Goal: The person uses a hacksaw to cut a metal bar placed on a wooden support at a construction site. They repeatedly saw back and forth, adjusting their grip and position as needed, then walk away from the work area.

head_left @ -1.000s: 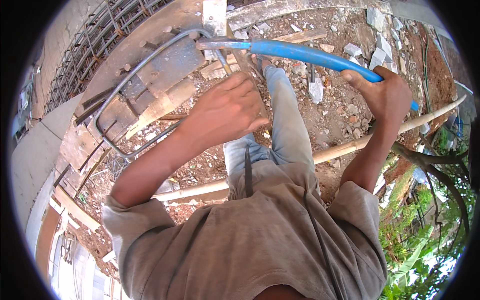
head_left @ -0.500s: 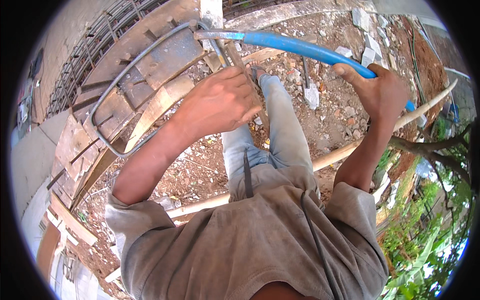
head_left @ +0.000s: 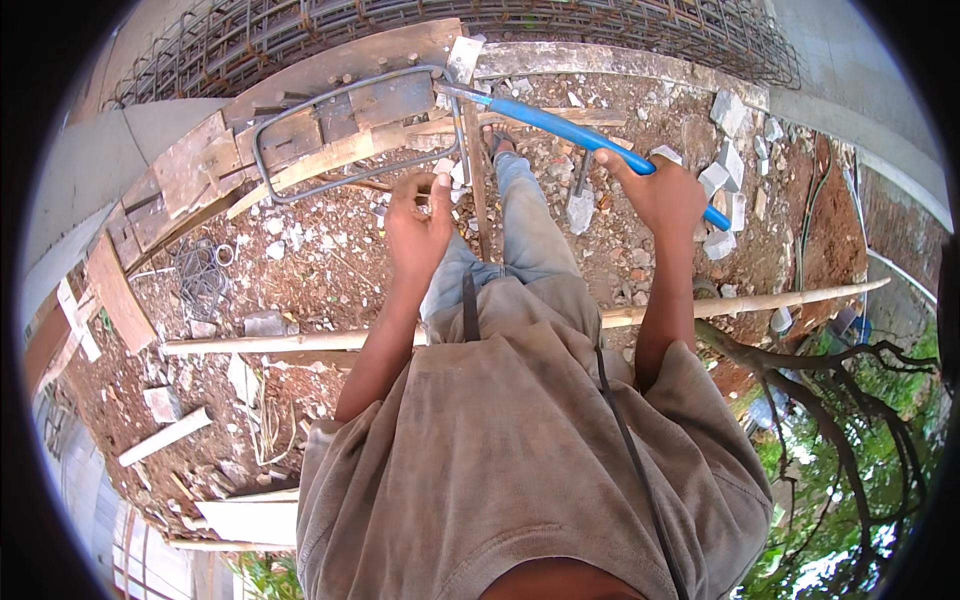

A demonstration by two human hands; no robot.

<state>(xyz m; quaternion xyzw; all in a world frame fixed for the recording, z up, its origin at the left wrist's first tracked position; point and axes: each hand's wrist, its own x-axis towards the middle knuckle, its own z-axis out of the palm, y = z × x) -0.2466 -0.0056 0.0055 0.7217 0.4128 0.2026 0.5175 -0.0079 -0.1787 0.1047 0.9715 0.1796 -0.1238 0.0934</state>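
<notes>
My right hand (head_left: pixel 660 200) is closed round a long blue-handled bar (head_left: pixel 550 125). The bar's metal head rests by the near-right corner of a bent steel rod loop (head_left: pixel 330 95), which lies among short pegs on a stained wooden board bench (head_left: pixel 390 98). Below the loop, my left hand (head_left: pixel 420 220) is raised with fingers loosely bent and thumb apart; I see nothing in it. A narrow upright plank (head_left: pixel 475 170) runs from the bench down beside my leg.
Rebar cages (head_left: pixel 620 35) lie beyond a concrete edge (head_left: pixel 600 62). Rubble with white broken blocks (head_left: pixel 730 112), a bamboo pole (head_left: pixel 820 295), coiled wire (head_left: pixel 205 280) and loose boards (head_left: pixel 118 290) surround my feet. A tree branch (head_left: pixel 840 390) is at the lower right.
My left hand has let go near the loop's end and drawn down toward my body. My right hand and the bar's handle have moved lower and left. The view has tilted and shifted.
</notes>
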